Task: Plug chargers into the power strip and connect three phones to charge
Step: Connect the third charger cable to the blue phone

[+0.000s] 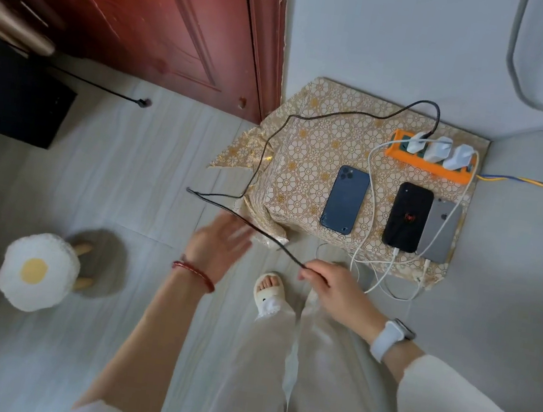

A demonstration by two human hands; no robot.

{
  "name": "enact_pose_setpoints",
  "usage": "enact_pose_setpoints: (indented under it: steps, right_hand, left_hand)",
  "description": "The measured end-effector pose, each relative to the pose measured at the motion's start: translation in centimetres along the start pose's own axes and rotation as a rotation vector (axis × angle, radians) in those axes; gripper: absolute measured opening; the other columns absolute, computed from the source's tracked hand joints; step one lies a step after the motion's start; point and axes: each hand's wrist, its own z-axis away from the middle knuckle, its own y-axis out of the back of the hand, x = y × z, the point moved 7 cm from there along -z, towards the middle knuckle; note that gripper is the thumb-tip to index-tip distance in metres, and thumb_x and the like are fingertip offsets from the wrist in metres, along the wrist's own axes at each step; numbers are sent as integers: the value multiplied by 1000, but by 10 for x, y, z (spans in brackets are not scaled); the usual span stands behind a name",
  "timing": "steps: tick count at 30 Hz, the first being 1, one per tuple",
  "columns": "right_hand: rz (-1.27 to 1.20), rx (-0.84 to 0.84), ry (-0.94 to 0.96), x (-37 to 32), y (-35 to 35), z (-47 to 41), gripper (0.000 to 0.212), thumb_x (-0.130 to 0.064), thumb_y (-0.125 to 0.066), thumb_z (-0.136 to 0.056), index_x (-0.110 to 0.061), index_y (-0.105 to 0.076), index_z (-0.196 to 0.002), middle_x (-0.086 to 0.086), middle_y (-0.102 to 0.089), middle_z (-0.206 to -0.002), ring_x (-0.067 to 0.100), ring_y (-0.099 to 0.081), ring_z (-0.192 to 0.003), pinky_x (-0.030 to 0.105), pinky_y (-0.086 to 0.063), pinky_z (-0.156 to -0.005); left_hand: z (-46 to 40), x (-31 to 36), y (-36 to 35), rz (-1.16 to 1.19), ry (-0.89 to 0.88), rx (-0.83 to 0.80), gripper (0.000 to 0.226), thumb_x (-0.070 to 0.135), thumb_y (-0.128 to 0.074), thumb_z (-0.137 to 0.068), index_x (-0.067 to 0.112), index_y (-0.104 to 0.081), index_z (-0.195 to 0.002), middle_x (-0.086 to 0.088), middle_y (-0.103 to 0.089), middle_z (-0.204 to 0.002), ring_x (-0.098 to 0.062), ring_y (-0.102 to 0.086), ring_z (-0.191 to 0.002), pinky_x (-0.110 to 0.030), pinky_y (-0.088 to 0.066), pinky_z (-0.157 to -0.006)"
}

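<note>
- The right hand (325, 282) is pinching the black cable (262, 156) between thumb and fingertips, low in front of the surface (308, 148); the left hand (219, 247) is hovering spread and empty just beside the cable's slack, blurred as if in motion.
- The cable is running from the leftmost white charger (416, 142) in the orange power strip (431, 164), looping off the surface's left edge, bending sharply in the air, then crossing down to the right hand. Its free plug is not plainly visible; it may be at that bend or inside the pinch.
- The blue phone (345, 200) is lying face down, alone, with nothing in its port, while the black phone (406, 216) and the grey phone (439, 229) are lying side by side, touching, each with a white cable (373, 198) at its near end.
- So the step in hand appears to be connecting the last phone. To do it well, the empty hand should be gathering the slack and finding the plug end, keeping the loop from snagging on the cloth corner.
- The plug should be approaching the blue phone's near edge squarely, with one hand steadying the phone so it is not sliding towards the others.
- Pulling hard is risking tugging the charger loose from the strip.
</note>
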Motion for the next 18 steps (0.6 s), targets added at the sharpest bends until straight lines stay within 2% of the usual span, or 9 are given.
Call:
enact_pose_setpoints:
  steps: [2,4,6,9,12,13,15,16,18]
  right_hand:
    - [-38,5,35,-19,-7,-8,18,-17,-49,-92,-9,-64,-84,-15,-52,-56,-1,-49,-48,13,-35,-50]
    - [-57,-11,24,-24,-11,-10,17,-21,-51,-91,-13,-64,-84,-11,-57,-59,3,-52,-52,18,-37,-53]
    - [-65,-40,-3,-17,-9,-6,17,-23,-53,-90,-12,-63,-82,-7,-59,-64,7,-54,-57,17,-38,-56]
    - [-30,-93,-76,10,1,7,17,-21,-53,-89,-11,-60,-79,-12,-50,-62,-1,-45,-58,8,-36,-57]
    - [-35,-73,-178,41,18,21,14,-16,-51,-91,-13,-61,-82,-10,-49,-61,4,-42,-54,11,-36,-54]
    - [-46,-47,-191,45,23,25,15,-14,-50,-91,-14,-62,-82,-10,-48,-60,4,-42,-53,12,-36,-53]
    - [-73,-20,-155,38,25,25,16,-11,-50,-91,-15,-62,-81,-14,-48,-59,1,-45,-52,13,-36,-54]
    - [-85,-33,-114,29,22,24,16,-11,-50,-91,-13,-63,-82,-16,-48,-59,-1,-48,-52,12,-36,-54]
    - [-89,-66,-37,10,9,18,16,-13,-51,-90,-7,-66,-87,-18,-51,-61,-9,-52,-57,9,-37,-57]
  left_hand:
    - [5,-27,-18,-237,49,-114,22,14,-43,-91,12,-64,-85,-5,-71,-88,-22,-65,-86,-33,-53,-76]
    - [6,-34,-22,-351,-30,-97,23,12,-46,-91,12,-65,-78,-1,-73,-69,-18,-69,-73,-27,-58,-68]
    - [3,-25,-13,-231,-82,4,23,12,-43,-91,10,-60,-75,2,-68,-55,-13,-67,-59,-25,-57,-59]
    - [-8,-3,21,107,-137,242,29,9,-41,-92,10,-52,-65,2,-56,-40,-14,-58,-46,-24,-54,-47]
    - [-11,18,61,156,-198,471,20,4,-42,-90,4,-53,-73,-5,-55,-56,-17,-54,-54,-24,-53,-48]
    - [-11,22,69,1,-197,536,12,3,-44,-89,2,-55,-87,-9,-58,-72,-19,-58,-64,-28,-55,-57]
    - [-8,28,72,-574,-227,607,38,4,-49,-87,5,-43,-124,-18,-53,-119,-29,-57,-103,-41,-49,-92]
    - [-5,30,59,-897,-360,547,50,3,-51,-84,7,-36,-132,-18,-42,-135,-32,-46,-120,-42,-38,-103]
    - [8,10,5,-1402,-704,150,59,1,-54,-79,11,-36,-134,-15,-37,-142,-30,-31,-134,-44,-22,-113]
